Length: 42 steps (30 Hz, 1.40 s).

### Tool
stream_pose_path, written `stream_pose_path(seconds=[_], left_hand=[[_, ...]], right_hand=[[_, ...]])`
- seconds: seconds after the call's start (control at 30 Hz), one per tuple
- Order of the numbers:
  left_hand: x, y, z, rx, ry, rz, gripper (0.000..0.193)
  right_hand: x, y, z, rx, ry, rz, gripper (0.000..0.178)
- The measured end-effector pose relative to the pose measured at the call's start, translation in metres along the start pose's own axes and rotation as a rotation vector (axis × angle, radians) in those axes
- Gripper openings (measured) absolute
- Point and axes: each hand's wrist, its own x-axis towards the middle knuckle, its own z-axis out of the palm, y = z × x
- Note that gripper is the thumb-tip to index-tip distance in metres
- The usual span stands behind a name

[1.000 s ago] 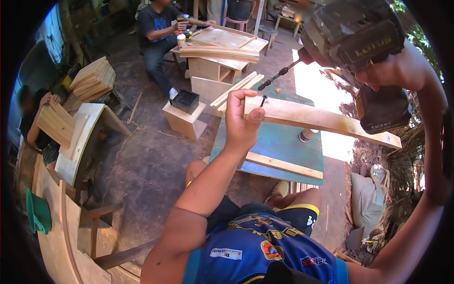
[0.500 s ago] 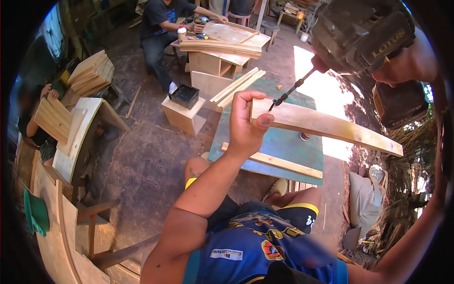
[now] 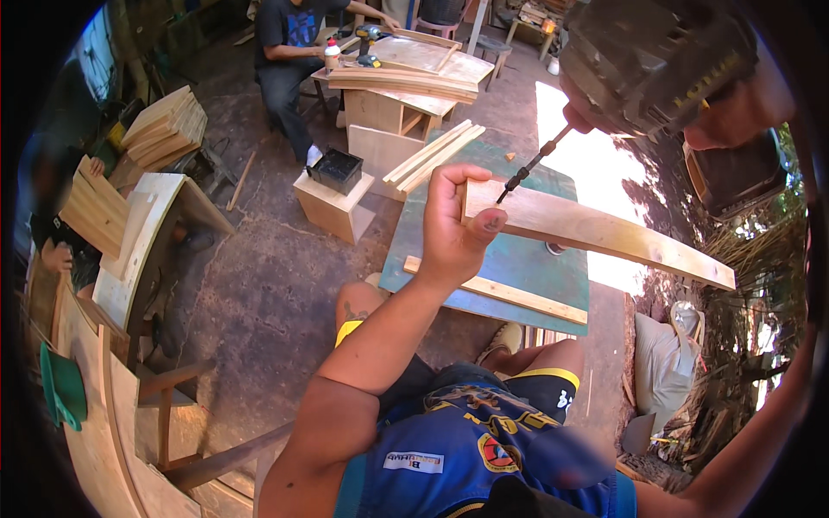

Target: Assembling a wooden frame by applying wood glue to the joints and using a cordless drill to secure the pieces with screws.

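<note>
Drill looms at the upper right of the frame, the right hand with its fingers wrapped around it. Its bit slants to the left end of a plank, right of center, gripped by the left hand's fingers. Below, a strip lies on a green worktop. Beyond, a black tray tops a box; a co-worker sits at top center.

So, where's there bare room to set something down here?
The green table shows a bare patch between the raised board and the loose strip. The floor looks mostly open between the box stand and the whitish table at left. It's crowded on the far table, with stacked strips, bottle and small drill, and where the left hand holds the board beneath the big drill.
</note>
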Motion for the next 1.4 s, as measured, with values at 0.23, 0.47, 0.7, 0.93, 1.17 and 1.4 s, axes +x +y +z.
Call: stream_pose_path(seconds=[0.23,0.47,0.7,0.93,1.17,1.4], left_hand=[[-0.004,0.0,0.006,-0.004,-0.047,-0.061,0.059],[-0.002,-0.008,0.005,0.006,-0.04,-0.03,0.055],[0.002,-0.013,0.001,0.3,-0.084,0.056,0.045],[0.001,-0.003,-0.002,0.073,-0.149,-0.121,0.044],[0.001,-0.005,-0.001,-0.005,-0.152,-0.136,0.045],[0.001,-0.002,-0.001,0.045,-0.148,-0.117,0.046]], right_hand=[[0.001,-0.005,-0.003,-0.003,-0.084,0.013,0.045],[0.008,0.0,-0.004,0.0,-0.137,0.011,0.044],[0.006,-0.008,0.008,-0.041,-0.17,-0.057,0.044],[0.002,-0.023,0.022,-0.124,-0.304,0.009,0.043],[0.01,-0.029,0.027,-0.172,-0.406,0.022,0.043],[0.017,-0.035,0.03,-0.205,-0.478,0.021,0.043]])
